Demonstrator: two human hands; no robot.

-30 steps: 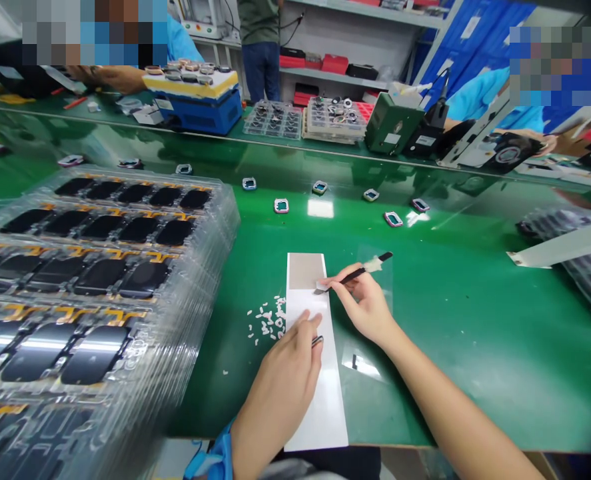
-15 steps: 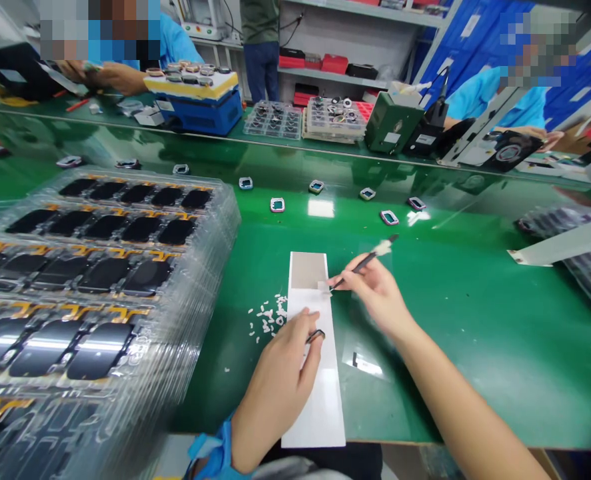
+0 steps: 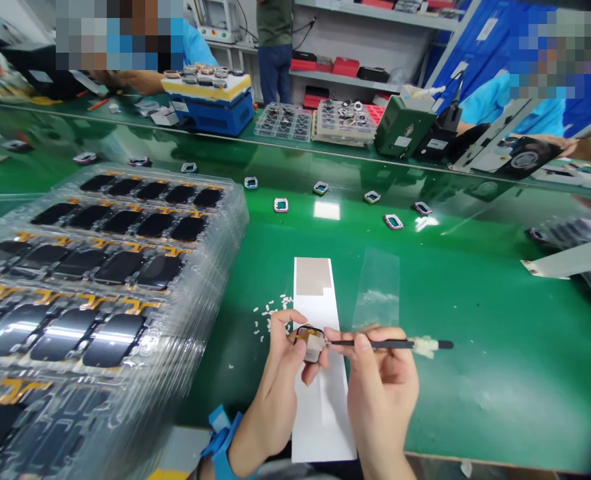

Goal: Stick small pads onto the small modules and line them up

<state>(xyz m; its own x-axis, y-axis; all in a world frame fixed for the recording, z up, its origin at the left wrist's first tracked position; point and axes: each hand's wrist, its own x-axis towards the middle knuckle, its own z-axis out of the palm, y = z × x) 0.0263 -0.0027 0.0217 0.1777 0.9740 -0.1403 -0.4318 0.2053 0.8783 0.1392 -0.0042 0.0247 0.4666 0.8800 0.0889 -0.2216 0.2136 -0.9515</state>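
Observation:
Between the thumb and fingers of my left hand [image 3: 280, 380] is a small watch screen [image 3: 314, 344], its back turned up, with a pale square patch and an orange strip showing. My right hand [image 3: 382, 377] pinches black tweezers [image 3: 392, 345] with a pale wrapping near the far end. The tweezers' tip meets the right edge of the watch screen; whether it grips anything there is too small to tell. Under both hands lies a long white sheet [image 3: 320, 400] with a grey-brown section [image 3: 313, 276] at its far end. Small white pieces [image 3: 270, 313] are scattered left of it.
Stacked clear trays [image 3: 225, 267] of dark screens fill the left side. A clear plastic film [image 3: 380, 280] lies right of the sheet. Several watch cases [image 3: 281, 205] are spread along the back. Behind a ledge stand a blue box [image 3: 215, 110] and a green box [image 3: 400, 127]; co-workers sit beyond.
My right hand has drawn back from the sheet's grey-brown section to the watch screen, bringing the tweezers level. My left hand has turned the screen's back upward, where a pale patch shows.

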